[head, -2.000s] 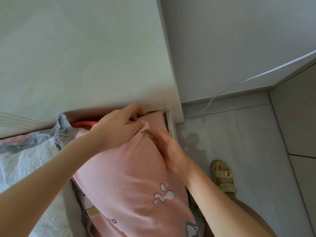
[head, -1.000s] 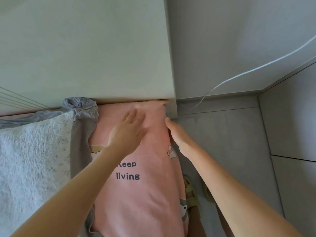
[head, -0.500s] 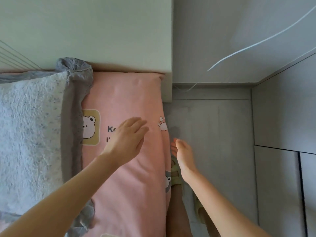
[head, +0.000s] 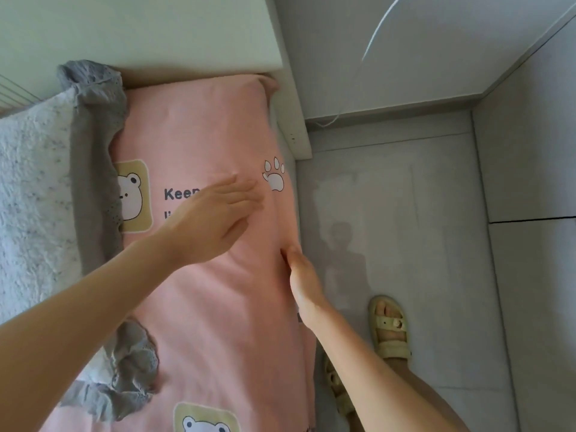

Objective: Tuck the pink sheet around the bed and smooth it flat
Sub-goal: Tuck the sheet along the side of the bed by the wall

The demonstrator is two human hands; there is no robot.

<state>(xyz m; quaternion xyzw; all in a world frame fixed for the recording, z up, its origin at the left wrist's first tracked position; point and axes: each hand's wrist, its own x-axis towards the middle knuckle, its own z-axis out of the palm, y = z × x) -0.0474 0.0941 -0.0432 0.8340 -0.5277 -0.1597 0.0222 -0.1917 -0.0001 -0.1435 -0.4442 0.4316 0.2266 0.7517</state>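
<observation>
The pink sheet (head: 218, 307), printed with bears, a paw and the word "Keep", covers the right strip of the bed up to the pale headboard (head: 140, 32). My left hand (head: 215, 219) lies flat on the sheet with straight fingers, just left of the paw print. My right hand (head: 304, 282) presses against the sheet's right side edge, fingers straight and pointing toward the headboard. The sheet's top corner sits tucked at the headboard.
A grey-trimmed white blanket (head: 40, 198) lies along the left of the bed. A white bed frame post (head: 294, 129) stands at the corner. Grey floor tiles (head: 420, 244), a white cable (head: 374, 35) on the wall and my sandalled foot (head: 389, 328) are to the right.
Both hands left the headboard corner and slid down the bed. The left hand went flat on top of the sheet; the right hand came back against the side edge.
</observation>
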